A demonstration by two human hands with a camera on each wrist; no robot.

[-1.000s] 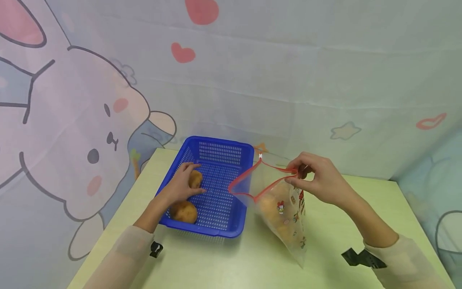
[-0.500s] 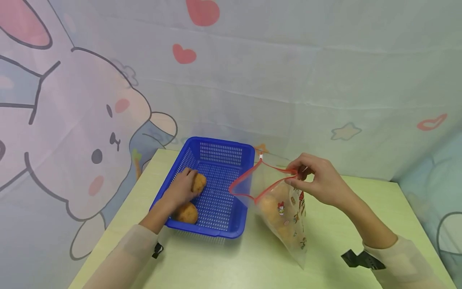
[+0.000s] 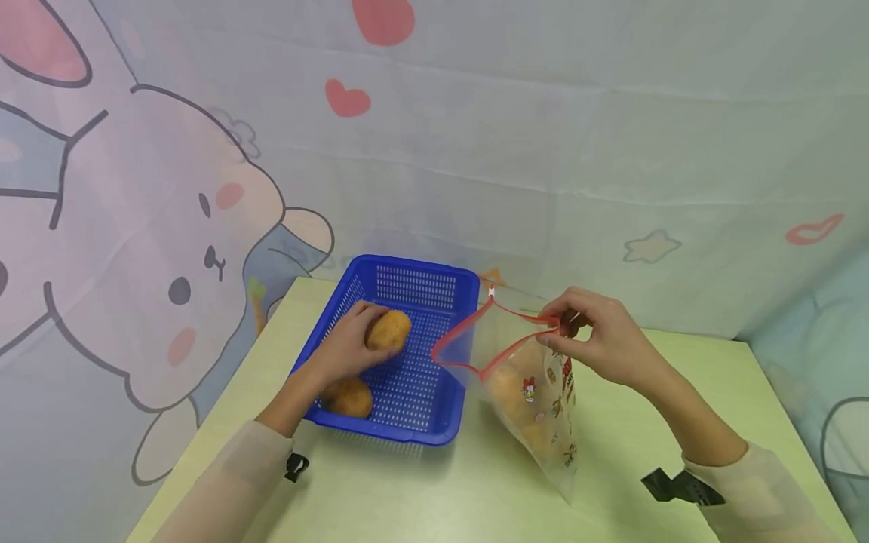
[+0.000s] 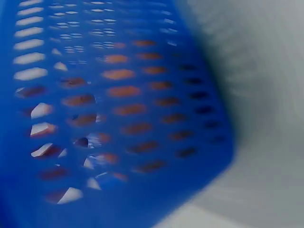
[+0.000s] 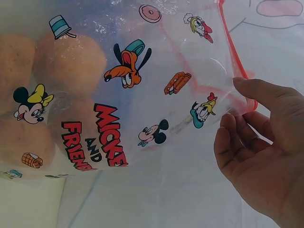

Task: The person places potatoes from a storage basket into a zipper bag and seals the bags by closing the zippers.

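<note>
My left hand (image 3: 349,343) grips a brown potato (image 3: 390,332) over the blue plastic basket (image 3: 444,434). A second potato (image 3: 348,397) lies in the basket's near left corner, partly behind my wrist. To the right, my right hand (image 3: 597,332) pinches the red zip edge of a clear zip bag (image 3: 529,400), whose mouth gapes toward the basket. Through the printed film in the right wrist view, several potatoes (image 5: 69,61) show in the bag's lower part. The left wrist view is filled by the basket's slotted wall (image 4: 128,109), and the left hand is hidden there.
Basket and bag share a pale green table (image 3: 434,498). Behind it hangs a printed cloth (image 3: 543,151) with a rabbit and hearts. The bag's mouth overlaps the basket's right rim in the head view.
My left hand has closed round the potato and lifted it up and to the right within the basket. The right hand and the bag have stayed in place.
</note>
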